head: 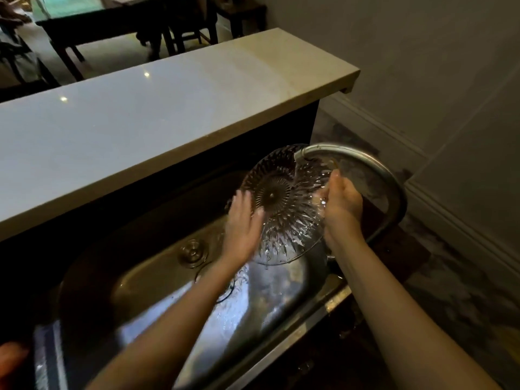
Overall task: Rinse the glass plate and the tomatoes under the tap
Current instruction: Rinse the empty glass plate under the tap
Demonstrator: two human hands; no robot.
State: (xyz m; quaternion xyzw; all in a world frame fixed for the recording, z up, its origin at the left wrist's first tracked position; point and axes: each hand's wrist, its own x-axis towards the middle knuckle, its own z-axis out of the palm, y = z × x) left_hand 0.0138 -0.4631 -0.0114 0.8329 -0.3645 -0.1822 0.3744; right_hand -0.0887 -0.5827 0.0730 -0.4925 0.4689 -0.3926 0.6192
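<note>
Fingers [242, 202] of the left hand [241, 230] lie fairly straight, flat against the left side of the glass plate [277, 199] and blurred at the tips. The right hand [341, 205] has its fingers curled on the opposite rim, pinching it. The plate is tilted on edge over the sink [157, 280], its top just under the mouth of the tap [363, 167]. Water runs down the cut pattern and drips off the low edge.

Step in hand, as I read it: rinsing the plate, the first half of the job. Tomatoes not yet done, and I see none for certain. A reddish blur at the bottom left edge might be one; cannot tell.

Next move likely calls for turning the plate so the stream reaches the other face, then setting it down somewhere safe. Wet cut glass is slippery, so the right-hand pinch matters.

Containers: the sink holds a film of water and its drain fitting [194, 252]. The plate holds nothing but running water.
</note>
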